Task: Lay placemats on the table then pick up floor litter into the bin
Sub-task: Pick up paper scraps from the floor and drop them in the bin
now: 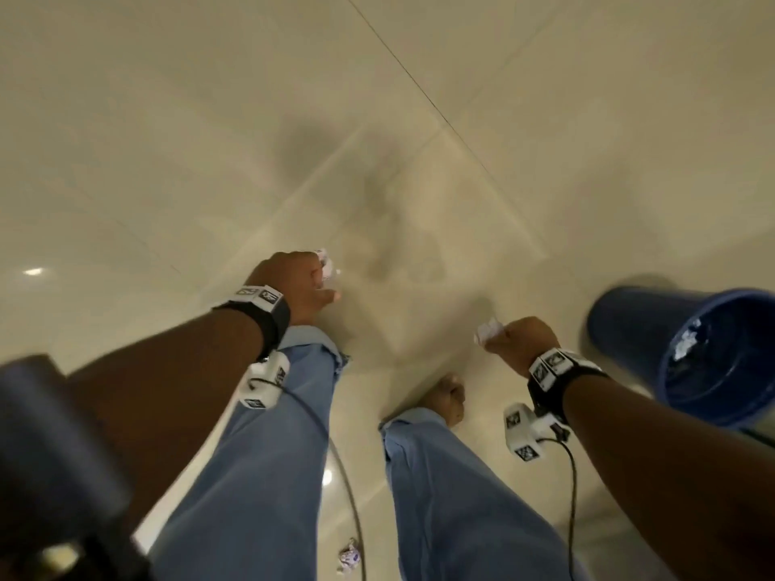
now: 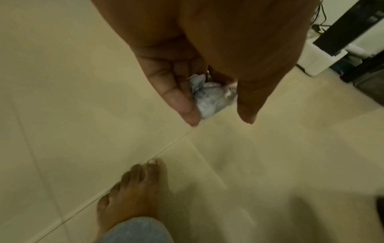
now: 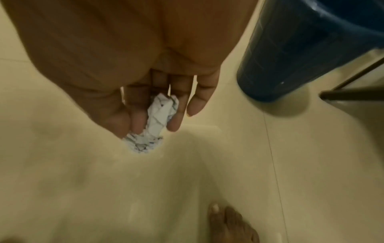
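Your left hand (image 1: 300,283) holds a crumpled paper wad (image 2: 209,97), fingers (image 2: 178,98) curled round it, well away from the blue bin (image 1: 629,325). Your right hand (image 1: 524,339) pinches a second paper ball (image 3: 160,115) between its fingertips, much nearer the bin. Both arms reach forward, hands hanging over the tiled floor (image 1: 167,140). A third wad (image 1: 351,560) lies on the floor between your legs, far from the bin.
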